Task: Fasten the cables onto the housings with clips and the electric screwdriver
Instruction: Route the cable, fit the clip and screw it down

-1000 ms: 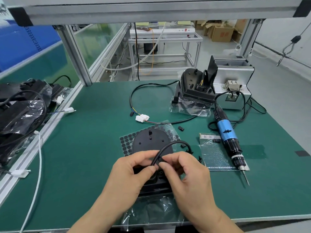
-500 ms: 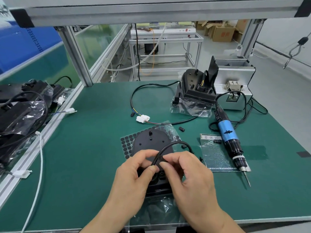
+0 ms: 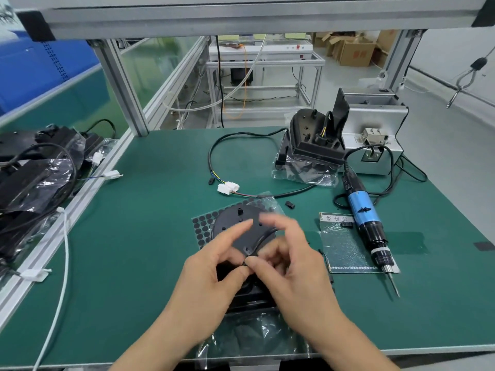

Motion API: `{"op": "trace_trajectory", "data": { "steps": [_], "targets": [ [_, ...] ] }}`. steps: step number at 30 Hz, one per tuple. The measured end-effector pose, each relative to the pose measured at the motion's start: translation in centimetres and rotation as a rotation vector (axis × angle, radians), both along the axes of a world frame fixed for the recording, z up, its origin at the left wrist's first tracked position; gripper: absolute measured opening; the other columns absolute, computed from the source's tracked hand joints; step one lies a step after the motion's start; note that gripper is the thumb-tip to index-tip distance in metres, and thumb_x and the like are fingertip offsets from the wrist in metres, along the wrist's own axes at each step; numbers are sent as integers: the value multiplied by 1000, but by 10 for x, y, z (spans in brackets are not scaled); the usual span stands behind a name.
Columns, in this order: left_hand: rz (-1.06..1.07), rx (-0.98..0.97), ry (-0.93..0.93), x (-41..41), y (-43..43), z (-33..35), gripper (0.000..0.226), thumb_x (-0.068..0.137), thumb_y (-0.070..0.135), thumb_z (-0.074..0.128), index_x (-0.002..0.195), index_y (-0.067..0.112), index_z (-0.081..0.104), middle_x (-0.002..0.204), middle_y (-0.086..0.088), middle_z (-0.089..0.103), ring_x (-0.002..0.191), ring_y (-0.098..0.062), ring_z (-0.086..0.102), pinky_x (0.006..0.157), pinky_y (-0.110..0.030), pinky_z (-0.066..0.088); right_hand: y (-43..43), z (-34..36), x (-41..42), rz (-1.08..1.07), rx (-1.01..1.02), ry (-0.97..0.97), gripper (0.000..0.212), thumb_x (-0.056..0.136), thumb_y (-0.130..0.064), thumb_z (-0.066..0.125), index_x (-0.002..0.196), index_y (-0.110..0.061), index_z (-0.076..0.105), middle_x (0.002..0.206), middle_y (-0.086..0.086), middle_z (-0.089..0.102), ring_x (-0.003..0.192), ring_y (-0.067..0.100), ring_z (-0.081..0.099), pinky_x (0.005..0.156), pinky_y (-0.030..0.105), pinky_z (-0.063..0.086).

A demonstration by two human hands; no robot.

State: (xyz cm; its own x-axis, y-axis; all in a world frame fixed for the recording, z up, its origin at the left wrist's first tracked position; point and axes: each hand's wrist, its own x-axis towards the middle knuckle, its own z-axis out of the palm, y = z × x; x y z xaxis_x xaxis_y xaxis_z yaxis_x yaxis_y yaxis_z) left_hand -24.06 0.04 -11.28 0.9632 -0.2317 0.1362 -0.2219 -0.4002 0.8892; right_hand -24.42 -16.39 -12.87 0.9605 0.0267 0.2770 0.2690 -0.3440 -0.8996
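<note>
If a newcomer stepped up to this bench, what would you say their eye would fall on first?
Most likely the two hands at the front centre of the green mat: the left hand and right hand both pinch a black cable over a dark housing. Next comes the blue electric screwdriver, lying on the mat to their right. At the back, a second housing stands propped beside a metal box.

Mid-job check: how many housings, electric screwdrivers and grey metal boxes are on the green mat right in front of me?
Black housings: 2
Electric screwdriver: 1
Grey metal box: 1
Total: 4
Bagged black parts at far left, off this mat: not counted.
</note>
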Motion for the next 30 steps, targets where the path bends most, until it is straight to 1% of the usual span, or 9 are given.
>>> {"op": "trace_trajectory", "data": {
  "steps": [2, 4, 7, 10, 13, 21, 25, 28, 30],
  "targets": [
    [-18, 104, -97, 0, 0, -2, 86, 88, 0, 68, 141, 60, 37, 87, 10, 65, 95, -15, 61, 92, -12, 41, -12, 9, 12, 54, -161, 23, 47, 78, -33, 80, 119, -44, 59, 70, -10, 57, 69, 8, 54, 65, 22, 42],
    [-16, 165, -180, -3, -3, -3, 88, 91, 3, 64, 143, 64, 29, 90, 12, 61, 97, -14, 57, 92, -21, 43, -21, 21, 23, 3, -458, -106, 33, 72, -51, 79, 99, -36, 70, 80, -16, 46, 83, 5, 44, 74, 26, 35],
    [6, 171, -286, -10, -7, -9, 80, 89, 9, 58, 149, 54, 30, 94, 20, 57, 98, -10, 53, 92, -12, 39, -27, 28, 31, 3, -658, -276, 40, 70, -65, 70, 76, -26, 67, 94, -10, 50, 96, 12, 40, 83, 32, 30],
    [35, 124, -309, -14, -8, -18, 61, 87, 24, 64, 141, 46, 48, 106, 24, 63, 107, -12, 56, 96, -26, 43, -18, 16, 23, 52, -415, -238, 33, 76, -47, 77, 66, -21, 59, 71, -10, 50, 77, 10, 42, 72, 26, 33],
    [125, 90, -427, -15, -8, -28, 32, 89, 36, 62, 121, 40, 65, 104, 21, 67, 102, -15, 61, 86, -39, 48, -2, -4, 5, -60, -335, -331, 22, 88, -36, 72, 75, -20, 66, 75, -11, 55, 78, 10, 47, 74, 26, 38],
    [287, 40, -580, -11, -20, -42, 21, 86, 8, 66, 98, 20, 78, 94, 14, 72, 90, -18, 66, 78, -40, 51, -20, -23, 1, 39, -354, -526, 14, 98, -18, 60, 100, -11, 73, 104, -4, 66, 90, 18, 57, 82, 36, 42],
    [268, -39, -281, -10, -17, -25, 24, 85, 20, 72, 89, 43, 78, 96, 19, 74, 95, -5, 67, 85, -16, 49, -25, -27, 6, 35, -350, -538, 13, 96, -17, 64, 100, -11, 75, 100, -1, 67, 87, 19, 57, 79, 38, 44],
    [270, -75, -107, -7, -16, -18, 41, 82, 3, 77, 84, 44, 76, 86, 16, 74, 88, 0, 67, 77, -2, 43, -32, -12, 14, 78, -163, -365, 22, 99, -25, 58, 94, -13, 76, 99, -6, 68, 94, 12, 61, 86, 29, 47],
    [282, -60, -57, -8, -19, -15, 42, 81, 2, 76, 90, 43, 70, 83, 15, 72, 87, 0, 65, 76, 2, 39, -53, 1, 29, -62, -123, -207, 11, 94, -18, 63, 93, -15, 74, 96, -8, 67, 93, 8, 62, 85, 22, 47]
  ]
}}
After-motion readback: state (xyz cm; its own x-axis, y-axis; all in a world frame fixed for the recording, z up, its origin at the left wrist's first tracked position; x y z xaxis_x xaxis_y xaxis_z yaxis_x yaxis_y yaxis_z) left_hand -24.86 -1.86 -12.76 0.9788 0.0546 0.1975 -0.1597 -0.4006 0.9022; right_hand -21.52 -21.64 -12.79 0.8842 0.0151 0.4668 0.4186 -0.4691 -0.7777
